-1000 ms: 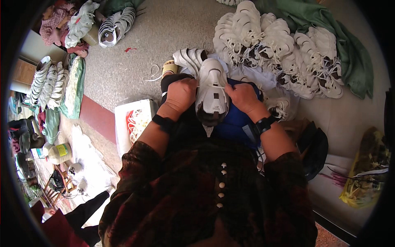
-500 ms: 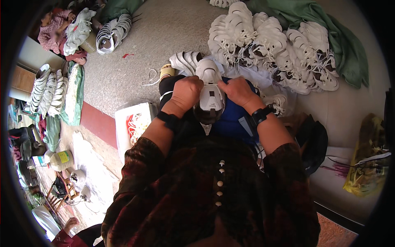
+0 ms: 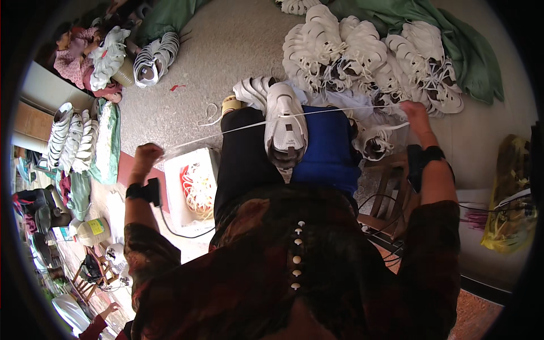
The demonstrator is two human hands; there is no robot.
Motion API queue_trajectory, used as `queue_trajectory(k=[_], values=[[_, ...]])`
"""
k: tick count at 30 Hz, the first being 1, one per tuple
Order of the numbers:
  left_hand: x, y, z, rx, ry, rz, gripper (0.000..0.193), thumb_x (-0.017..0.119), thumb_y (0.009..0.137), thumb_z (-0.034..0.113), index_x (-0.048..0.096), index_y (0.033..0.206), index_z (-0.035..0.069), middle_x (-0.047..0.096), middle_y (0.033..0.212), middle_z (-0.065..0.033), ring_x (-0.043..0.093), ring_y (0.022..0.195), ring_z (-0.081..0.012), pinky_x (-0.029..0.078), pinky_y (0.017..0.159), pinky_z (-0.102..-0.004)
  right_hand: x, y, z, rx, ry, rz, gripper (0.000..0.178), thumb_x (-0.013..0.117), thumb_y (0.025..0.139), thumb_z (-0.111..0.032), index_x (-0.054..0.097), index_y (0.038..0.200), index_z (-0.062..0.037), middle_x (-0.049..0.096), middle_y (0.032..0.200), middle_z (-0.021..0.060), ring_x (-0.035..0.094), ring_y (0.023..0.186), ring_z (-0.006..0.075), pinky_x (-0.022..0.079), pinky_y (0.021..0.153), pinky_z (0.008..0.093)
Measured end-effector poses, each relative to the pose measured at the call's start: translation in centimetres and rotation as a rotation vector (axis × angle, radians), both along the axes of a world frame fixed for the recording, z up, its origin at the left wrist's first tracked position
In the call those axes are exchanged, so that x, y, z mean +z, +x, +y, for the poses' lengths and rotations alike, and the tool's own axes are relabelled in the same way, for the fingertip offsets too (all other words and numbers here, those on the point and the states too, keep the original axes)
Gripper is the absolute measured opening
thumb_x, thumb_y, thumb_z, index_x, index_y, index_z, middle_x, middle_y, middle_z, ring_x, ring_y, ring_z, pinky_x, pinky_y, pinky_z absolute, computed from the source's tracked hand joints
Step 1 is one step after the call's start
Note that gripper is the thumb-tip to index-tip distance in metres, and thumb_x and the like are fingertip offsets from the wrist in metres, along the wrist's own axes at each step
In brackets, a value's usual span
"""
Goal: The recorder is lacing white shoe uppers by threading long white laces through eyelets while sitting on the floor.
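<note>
Open floor (image 3: 226, 51): bare grey patch at upper centre, widest free lane. Taut white lace (image 3: 238, 128) spans mid-frame from left hand (image 3: 148, 156) to right hand (image 3: 415, 110), crossing the white shoe (image 3: 286, 122) on the lap; it bars any pass across. Shoe pile (image 3: 362, 51) on green cloth fills upper right. White box of laces (image 3: 192, 190) sits just below the left hand. Left edge crowded with shoe rows (image 3: 71, 139) and clutter.

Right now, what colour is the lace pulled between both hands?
White; the lace stretched across the shoe shows best in the head view.
</note>
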State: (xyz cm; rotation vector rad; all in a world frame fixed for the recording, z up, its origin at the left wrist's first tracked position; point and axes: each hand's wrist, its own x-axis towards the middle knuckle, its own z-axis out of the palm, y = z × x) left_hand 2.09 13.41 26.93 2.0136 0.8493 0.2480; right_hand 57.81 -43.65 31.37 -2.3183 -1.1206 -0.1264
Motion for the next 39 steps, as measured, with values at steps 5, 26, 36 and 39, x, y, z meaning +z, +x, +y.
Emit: queue_trajectory(k=[5,26,36,39], values=[[2.9,-9.4,1.3,0.302,0.090,0.267,0.011,0.062,0.072,0.015,0.059,0.065,0.007,0.046,0.048,0.0032,0.037,0.037,-0.0041,0.028,0.034,-0.0205,4.8,5.4,-12.5,-0.111,-0.037,-0.026,0.014,0.057,0.079,-0.010,0.057,0.075,0.0033,0.052,0.063,0.0096,0.047,0.060,0.0171,0.041,0.060,0.0307],[1.6,15.4,-16.5,-0.263,-0.840,-0.100,0.016,0.062,0.080,0.015,0.058,0.090,0.004,0.062,0.075,-0.0041,0.057,0.061,-0.0105,0.043,0.051,-0.0181,-3.6,-14.6,15.8,0.430,0.048,1.099,0.012,0.058,0.077,-0.005,0.055,0.066,-0.0001,0.059,0.059,0.0101,0.057,0.050,0.0124,0.044,0.045,0.0235],[-0.2,23.2,-18.9,-0.186,-0.598,-0.077,0.009,0.063,0.077,0.009,0.059,0.069,0.011,0.058,0.066,0.0048,0.051,0.060,-0.0036,0.039,0.051,-0.0176,-7.3,-16.9,21.6,0.094,0.350,0.425,0.020,0.067,0.064,-0.006,0.050,0.056,0.0011,0.048,0.052,0.0160,0.048,0.047,0.0240,0.038,0.049,0.0336],[-0.3,23.3,-19.1,-0.209,-0.557,-0.091,0.010,0.063,0.076,0.009,0.058,0.067,0.011,0.056,0.064,0.0061,0.049,0.058,-0.0032,0.038,0.051,-0.0177,-8.1,-16.6,21.8,0.008,0.298,0.434,0.018,0.067,0.065,-0.008,0.052,0.058,0.0001,0.052,0.057,0.0177,0.050,0.051,0.0307,0.040,0.050,0.0363]])
